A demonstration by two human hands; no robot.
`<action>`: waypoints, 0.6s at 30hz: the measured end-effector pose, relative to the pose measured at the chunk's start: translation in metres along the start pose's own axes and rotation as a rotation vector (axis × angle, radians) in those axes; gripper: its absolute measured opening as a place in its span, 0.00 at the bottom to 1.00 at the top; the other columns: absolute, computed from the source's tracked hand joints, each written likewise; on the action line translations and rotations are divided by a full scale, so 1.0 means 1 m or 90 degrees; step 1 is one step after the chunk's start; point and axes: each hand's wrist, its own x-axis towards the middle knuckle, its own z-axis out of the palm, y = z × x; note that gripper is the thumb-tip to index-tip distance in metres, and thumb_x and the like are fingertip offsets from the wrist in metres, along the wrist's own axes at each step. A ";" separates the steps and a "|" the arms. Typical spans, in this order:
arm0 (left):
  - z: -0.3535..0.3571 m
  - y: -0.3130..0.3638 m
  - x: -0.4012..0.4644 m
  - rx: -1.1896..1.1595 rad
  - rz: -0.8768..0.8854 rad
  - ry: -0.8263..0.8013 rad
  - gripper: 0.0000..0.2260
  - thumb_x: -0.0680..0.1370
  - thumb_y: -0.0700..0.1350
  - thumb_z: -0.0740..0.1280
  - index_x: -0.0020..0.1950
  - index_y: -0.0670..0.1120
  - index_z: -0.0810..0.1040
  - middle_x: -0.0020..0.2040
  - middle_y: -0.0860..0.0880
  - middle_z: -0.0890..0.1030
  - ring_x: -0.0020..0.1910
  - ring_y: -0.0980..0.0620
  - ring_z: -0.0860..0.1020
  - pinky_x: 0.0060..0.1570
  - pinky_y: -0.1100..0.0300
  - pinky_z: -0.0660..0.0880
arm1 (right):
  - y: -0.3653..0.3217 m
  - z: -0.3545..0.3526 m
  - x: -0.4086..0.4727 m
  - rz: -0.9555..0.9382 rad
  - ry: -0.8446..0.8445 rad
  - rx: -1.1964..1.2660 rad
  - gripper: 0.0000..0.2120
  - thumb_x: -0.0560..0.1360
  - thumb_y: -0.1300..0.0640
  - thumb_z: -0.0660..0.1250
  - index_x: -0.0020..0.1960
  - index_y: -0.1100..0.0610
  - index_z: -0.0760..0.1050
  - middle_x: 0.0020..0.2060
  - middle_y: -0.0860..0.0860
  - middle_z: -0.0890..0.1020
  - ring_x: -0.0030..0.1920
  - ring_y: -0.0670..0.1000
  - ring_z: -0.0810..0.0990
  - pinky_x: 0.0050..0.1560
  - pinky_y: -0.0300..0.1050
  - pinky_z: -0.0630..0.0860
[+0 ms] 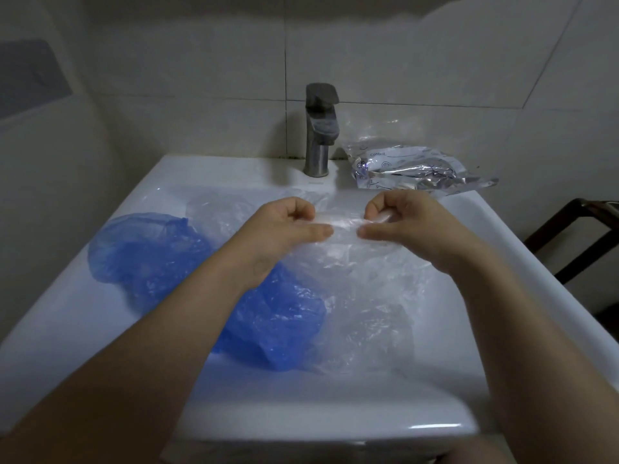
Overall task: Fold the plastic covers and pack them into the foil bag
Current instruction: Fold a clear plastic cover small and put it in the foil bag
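A clear plastic cover [355,262] is spread over the white sink [100,316]. My left hand [284,226] and my right hand [402,222] both pinch its upper edge, thumbs almost meeting, fingers curled. Blue plastic covers [278,316] lie crumpled in the basin, partly under my left forearm, with another blue bunch [140,246] to the left. The silver foil bag [412,169] lies on the sink's back right ledge, apart from both hands.
A metal faucet [320,128] stands at the back centre of the sink, just beyond my hands. Tiled wall [201,78] rises behind. A dark wooden chair frame [576,236] stands to the right of the sink.
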 end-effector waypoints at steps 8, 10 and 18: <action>-0.008 0.005 0.002 -0.030 0.017 0.014 0.10 0.74 0.33 0.66 0.44 0.47 0.79 0.42 0.48 0.78 0.45 0.48 0.73 0.52 0.55 0.70 | 0.008 -0.006 0.003 -0.063 0.018 -0.015 0.07 0.75 0.62 0.66 0.41 0.54 0.80 0.33 0.54 0.75 0.34 0.48 0.68 0.34 0.37 0.65; -0.010 0.000 0.004 0.026 0.033 0.039 0.10 0.74 0.35 0.67 0.43 0.50 0.80 0.41 0.49 0.78 0.44 0.49 0.73 0.49 0.56 0.71 | 0.009 -0.010 0.001 -0.042 -0.032 -0.007 0.11 0.77 0.61 0.64 0.41 0.50 0.81 0.37 0.51 0.80 0.36 0.44 0.71 0.38 0.34 0.69; -0.015 0.002 0.004 0.358 0.146 0.021 0.04 0.78 0.44 0.64 0.48 0.50 0.77 0.43 0.58 0.77 0.41 0.65 0.73 0.39 0.80 0.66 | 0.013 -0.010 0.000 0.055 -0.106 0.037 0.10 0.78 0.57 0.62 0.48 0.58 0.81 0.45 0.59 0.82 0.44 0.51 0.74 0.49 0.44 0.70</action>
